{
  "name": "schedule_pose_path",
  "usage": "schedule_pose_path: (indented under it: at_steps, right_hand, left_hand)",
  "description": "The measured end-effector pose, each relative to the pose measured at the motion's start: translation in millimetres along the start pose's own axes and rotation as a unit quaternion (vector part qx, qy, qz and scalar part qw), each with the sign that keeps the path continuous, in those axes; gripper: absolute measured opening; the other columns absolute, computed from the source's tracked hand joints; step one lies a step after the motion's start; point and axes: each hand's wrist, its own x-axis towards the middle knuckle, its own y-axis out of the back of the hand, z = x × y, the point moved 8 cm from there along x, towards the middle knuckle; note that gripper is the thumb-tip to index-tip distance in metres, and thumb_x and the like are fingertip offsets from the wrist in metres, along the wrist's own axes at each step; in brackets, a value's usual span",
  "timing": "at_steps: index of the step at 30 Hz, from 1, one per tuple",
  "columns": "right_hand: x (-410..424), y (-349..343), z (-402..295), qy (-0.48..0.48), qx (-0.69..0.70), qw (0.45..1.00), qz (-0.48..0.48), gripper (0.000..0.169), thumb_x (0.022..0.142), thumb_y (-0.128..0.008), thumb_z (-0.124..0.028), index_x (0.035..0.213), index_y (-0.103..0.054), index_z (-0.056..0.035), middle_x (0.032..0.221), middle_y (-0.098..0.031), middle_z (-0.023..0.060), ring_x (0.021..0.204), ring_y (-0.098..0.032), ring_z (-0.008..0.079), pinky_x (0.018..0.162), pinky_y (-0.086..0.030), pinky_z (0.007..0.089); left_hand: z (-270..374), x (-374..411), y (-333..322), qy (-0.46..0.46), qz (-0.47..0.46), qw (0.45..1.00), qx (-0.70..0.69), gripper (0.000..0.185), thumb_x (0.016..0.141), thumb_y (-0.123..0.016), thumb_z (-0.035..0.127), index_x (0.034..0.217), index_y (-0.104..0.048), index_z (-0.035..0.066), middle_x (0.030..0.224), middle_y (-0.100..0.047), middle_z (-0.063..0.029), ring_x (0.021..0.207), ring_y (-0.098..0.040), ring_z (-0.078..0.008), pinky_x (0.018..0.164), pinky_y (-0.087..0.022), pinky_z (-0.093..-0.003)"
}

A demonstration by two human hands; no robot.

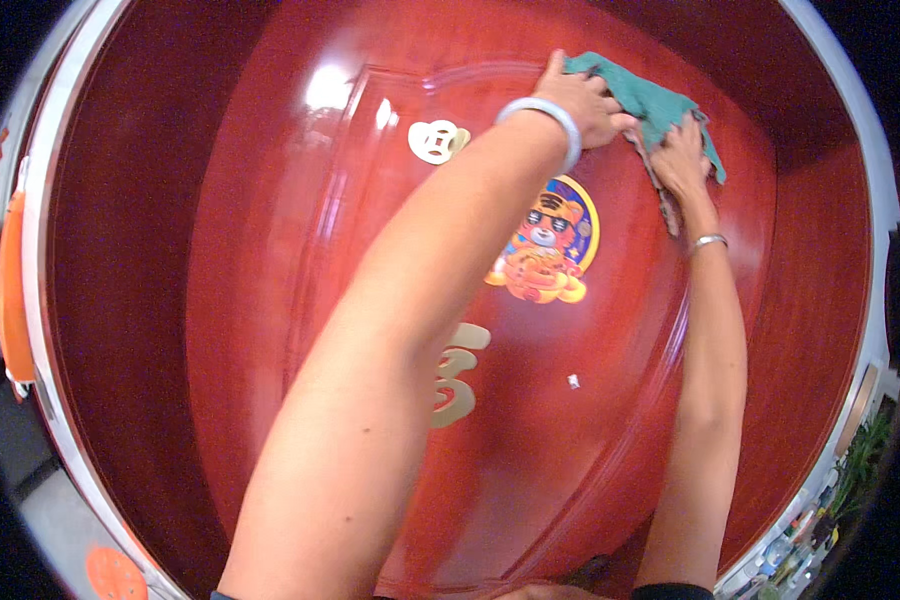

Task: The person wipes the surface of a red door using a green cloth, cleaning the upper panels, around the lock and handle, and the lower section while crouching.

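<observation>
A green cloth [656, 101] lies against a glossy red-brown wooden door [390, 247], near the upper right of its raised panel. My left hand [586, 105], with a pale bangle at the wrist, holds the cloth's upper left part. Lower and to the right, my right hand [681, 159] grips the cloth with bunched fingers; a thin metal bracelet circles that wrist. A lighter, patterned strip of fabric [664, 199] hangs beside the right hand. Below the hands, a round cartoon tiger sticker [546, 247] is partly covered by my left forearm.
Gold cut-out decorations [439, 142] [457, 375] and a small white scrap [574, 381] are on the door. A pale frame [36, 300] borders the dark red recess. An orange object [16, 292] stands out at far left; green plants [862, 457] and blurred clutter [784, 559] are lower right.
</observation>
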Motion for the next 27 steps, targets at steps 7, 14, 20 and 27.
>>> schedule_pose_path:
  at_steps: [7, 14, 20, 27]
  right_hand:
    - [53, 47, -228, 0.107, 0.096, 0.989, -0.035, 0.062, 0.087, -0.050, -0.054, 0.130, -0.059, -0.0107, 0.155, -0.025, 0.0173, 0.143, -0.025, 0.0336, 0.109, -0.029, 0.0574]
    - [46, 87, -388, 0.207, 0.177, 0.962, 0.017, 0.068, 0.084, -0.050, -0.061, 0.128, -0.060, -0.0110, 0.149, -0.034, 0.0181, 0.140, -0.031, 0.0323, 0.104, -0.035, 0.0596]
    - [39, 105, -377, 0.256, 0.275, 0.925, 0.052, 0.076, 0.081, -0.049, -0.068, 0.136, -0.053, -0.0148, 0.152, -0.033, 0.0146, 0.141, -0.030, 0.0333, 0.110, -0.031, 0.0532]
    - [64, 66, -245, 0.249, 0.083, 0.963, 0.063, 0.059, 0.086, -0.053, -0.051, 0.127, -0.058, -0.0101, 0.141, -0.043, 0.0170, 0.129, -0.042, 0.0354, 0.106, -0.036, 0.0507]
  left_hand:
    - [-184, -115, 23, 0.112, -0.137, 0.984, 0.029, 0.048, 0.102, -0.016, 0.040, 0.135, -0.049, 0.027, 0.137, -0.050, -0.0115, 0.133, -0.042, -0.0278, 0.109, -0.019, -0.0637]
    - [-286, -229, 23, 0.239, -0.072, 0.966, 0.059, 0.052, 0.101, -0.020, 0.046, 0.132, -0.052, 0.020, 0.142, -0.044, -0.0137, 0.136, -0.035, -0.0331, 0.109, -0.016, -0.0662]
    - [-293, -237, 31, 0.279, -0.009, 0.960, 0.016, 0.054, 0.101, -0.019, 0.048, 0.133, -0.052, 0.020, 0.139, -0.046, -0.0164, 0.134, -0.038, -0.0345, 0.109, -0.015, -0.0634]
    - [-185, -126, 24, 0.141, -0.037, 0.987, 0.073, 0.050, 0.101, -0.020, 0.044, 0.135, -0.050, 0.023, 0.137, -0.050, -0.0113, 0.132, -0.043, -0.0271, 0.105, -0.022, -0.0627]
